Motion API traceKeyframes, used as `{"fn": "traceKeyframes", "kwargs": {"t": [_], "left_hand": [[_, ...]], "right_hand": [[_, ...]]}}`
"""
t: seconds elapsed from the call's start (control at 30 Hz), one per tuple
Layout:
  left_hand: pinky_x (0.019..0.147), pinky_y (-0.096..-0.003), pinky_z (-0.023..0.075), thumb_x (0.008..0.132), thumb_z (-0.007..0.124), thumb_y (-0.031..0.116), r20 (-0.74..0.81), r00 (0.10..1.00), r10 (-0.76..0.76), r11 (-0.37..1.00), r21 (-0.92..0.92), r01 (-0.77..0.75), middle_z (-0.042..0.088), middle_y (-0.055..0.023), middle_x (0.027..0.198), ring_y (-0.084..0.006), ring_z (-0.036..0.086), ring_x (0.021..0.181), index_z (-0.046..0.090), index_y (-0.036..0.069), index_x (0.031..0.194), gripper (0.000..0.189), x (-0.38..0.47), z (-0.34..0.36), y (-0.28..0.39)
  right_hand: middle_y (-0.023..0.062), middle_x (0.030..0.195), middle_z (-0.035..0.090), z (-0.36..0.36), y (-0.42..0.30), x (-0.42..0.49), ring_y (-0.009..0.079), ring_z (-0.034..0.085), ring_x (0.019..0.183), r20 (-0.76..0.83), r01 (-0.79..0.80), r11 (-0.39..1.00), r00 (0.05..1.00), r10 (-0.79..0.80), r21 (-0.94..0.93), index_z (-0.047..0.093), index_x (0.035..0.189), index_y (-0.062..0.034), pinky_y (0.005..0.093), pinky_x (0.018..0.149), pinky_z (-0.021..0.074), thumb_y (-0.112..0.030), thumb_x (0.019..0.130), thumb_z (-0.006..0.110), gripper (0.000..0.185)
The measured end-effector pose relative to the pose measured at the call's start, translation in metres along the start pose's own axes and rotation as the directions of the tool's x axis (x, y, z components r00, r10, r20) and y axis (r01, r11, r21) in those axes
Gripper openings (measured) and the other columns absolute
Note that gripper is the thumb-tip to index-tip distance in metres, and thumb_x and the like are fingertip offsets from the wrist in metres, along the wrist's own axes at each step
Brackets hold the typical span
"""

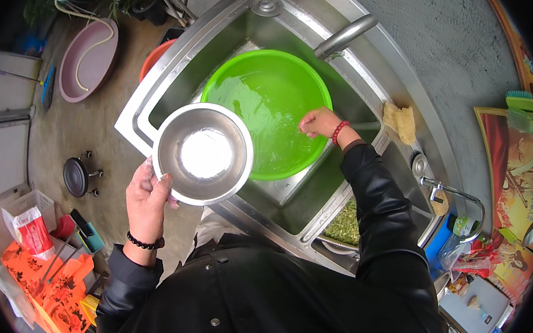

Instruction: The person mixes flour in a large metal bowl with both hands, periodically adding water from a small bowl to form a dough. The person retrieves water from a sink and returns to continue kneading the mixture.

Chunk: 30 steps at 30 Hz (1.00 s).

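My left hand (148, 195) grips a stainless steel bowl (167, 149) by its rim, with the thumb on the near edge. No food shows inside, only a bright reflection on its bottom. The bowl hangs over the sink's front edge and covers part of a green plastic basin (266, 171). That basin stands in the large sink compartment and holds water (271, 101). Above the basin's right side is my right hand (319, 123), its fingers curled together and nothing seen in them. Whitish residue marks my left fingers.
A faucet (347, 34) reaches over the steel sink (179, 80). Chopped greens (344, 224) sit in the smaller compartment, partly behind my right sleeve. A loofah sponge (399, 122) rests on the back ledge. On the floor at left are a pink tub (70, 64) and a wheeled stool (76, 177).
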<state>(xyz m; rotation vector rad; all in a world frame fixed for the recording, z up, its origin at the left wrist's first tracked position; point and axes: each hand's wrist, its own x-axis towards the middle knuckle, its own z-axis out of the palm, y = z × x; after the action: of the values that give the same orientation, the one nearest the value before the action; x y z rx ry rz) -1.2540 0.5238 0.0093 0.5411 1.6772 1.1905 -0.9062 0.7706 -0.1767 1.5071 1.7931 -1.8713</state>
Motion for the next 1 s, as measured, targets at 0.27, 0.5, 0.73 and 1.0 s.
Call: {"fn": "traceKeyframes", "kwargs": {"t": [0.27,0.5,0.73,1.0], "left_hand": [[0.05,-0.021,0.0467,0.093,0.056,0.002,0.027,0.999,0.019,0.999,0.035,-0.02,0.059,0.0001,0.075,-0.0073,0.053,0.054,0.052,-0.006,0.13,0.039,0.006,0.015,0.012],[0.05,-0.0211,0.0461,0.092,0.057,0.002,0.086,0.995,0.043,0.998,0.046,-0.047,0.059,-0.0001,0.074,-0.0076,0.053,0.054,0.051,-0.007,0.131,0.04,0.015,0.034,0.012],[0.049,-0.0208,0.0461,0.092,0.055,0.0,0.194,0.977,0.09,0.994,0.051,-0.101,0.063,-0.0026,0.081,-0.0074,0.055,0.054,0.053,-0.005,0.127,0.036,0.044,0.061,0.016],[0.05,-0.0225,0.0466,0.089,0.058,0.004,0.168,0.975,0.142,0.987,0.052,-0.153,0.064,-0.0048,0.074,-0.0089,0.055,0.052,0.058,-0.007,0.12,0.033,0.103,0.123,0.025]], "right_hand": [[0.0071,0.089,0.071,-0.028,-0.037,-0.052,0.0132,0.068,0.077,-0.148,0.137,0.894,0.986,-0.081,0.427,0.07,0.102,0.0013,0.0285,0.076,0.0587,-0.007,0.088,0.069,0.017],[0.0073,0.088,0.072,-0.033,-0.033,-0.07,0.0154,0.069,0.08,-0.208,0.311,0.866,0.947,-0.246,0.391,0.071,0.099,-0.0009,0.0304,0.078,0.0555,-0.013,0.087,0.071,0.018],[0.0162,0.087,0.071,-0.038,-0.063,-0.052,0.0279,0.069,0.078,-0.823,0.363,0.902,0.421,-0.382,-0.234,0.071,0.102,-0.0015,0.037,0.075,0.0543,-0.021,0.085,0.069,0.026],[0.0187,0.086,0.067,-0.061,-0.118,-0.021,0.0365,0.067,0.084,-0.632,0.021,0.732,0.488,-0.602,-0.681,0.067,0.08,-0.001,0.045,0.075,0.055,-0.012,0.081,0.06,0.013]]}}
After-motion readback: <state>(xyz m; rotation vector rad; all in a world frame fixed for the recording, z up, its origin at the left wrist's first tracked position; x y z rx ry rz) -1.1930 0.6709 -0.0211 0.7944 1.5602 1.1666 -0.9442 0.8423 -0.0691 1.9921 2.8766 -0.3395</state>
